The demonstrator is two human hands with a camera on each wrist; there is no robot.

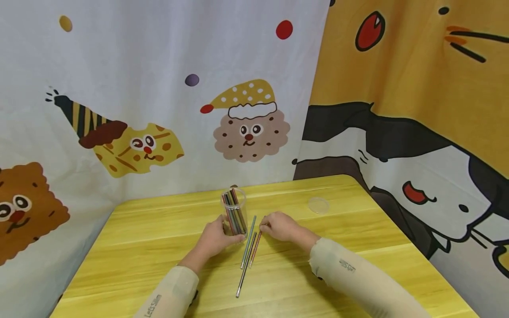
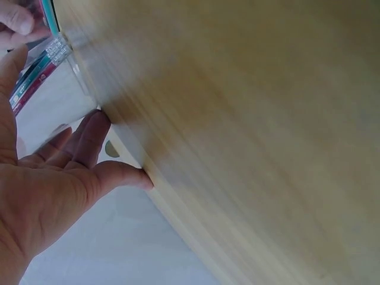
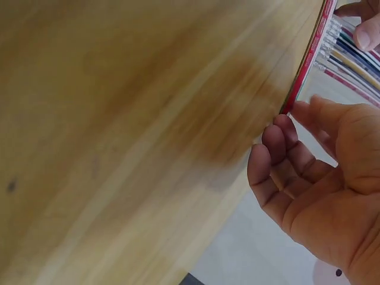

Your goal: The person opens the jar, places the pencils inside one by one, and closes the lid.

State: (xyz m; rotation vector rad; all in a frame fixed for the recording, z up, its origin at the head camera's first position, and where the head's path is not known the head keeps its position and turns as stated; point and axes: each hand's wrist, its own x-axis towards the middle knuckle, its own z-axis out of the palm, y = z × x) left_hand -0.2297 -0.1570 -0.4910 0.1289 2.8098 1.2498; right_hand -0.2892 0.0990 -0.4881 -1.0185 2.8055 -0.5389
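A clear plastic cup [image 1: 244, 207] full of pencils [image 1: 235, 215] stands near the table's middle. My left hand [image 1: 216, 238] holds it low down, thumb on the near side and fingers round the left side. In the left wrist view that hand's fingertips meet the tabletop beside the cup. To the cup's right, my right hand [image 1: 279, 226] pinches the far end of a red pencil [image 1: 256, 245] between thumb and forefinger. A blue pencil [image 1: 248, 244] and a dark pencil [image 1: 244, 272] lie alongside it, roughly parallel.
A round clear lid [image 1: 319, 205] lies on the wooden table [image 1: 159, 229] toward the back right. Behind the table's far edge hangs a curtain [image 1: 139, 57] printed with cartoon figures.
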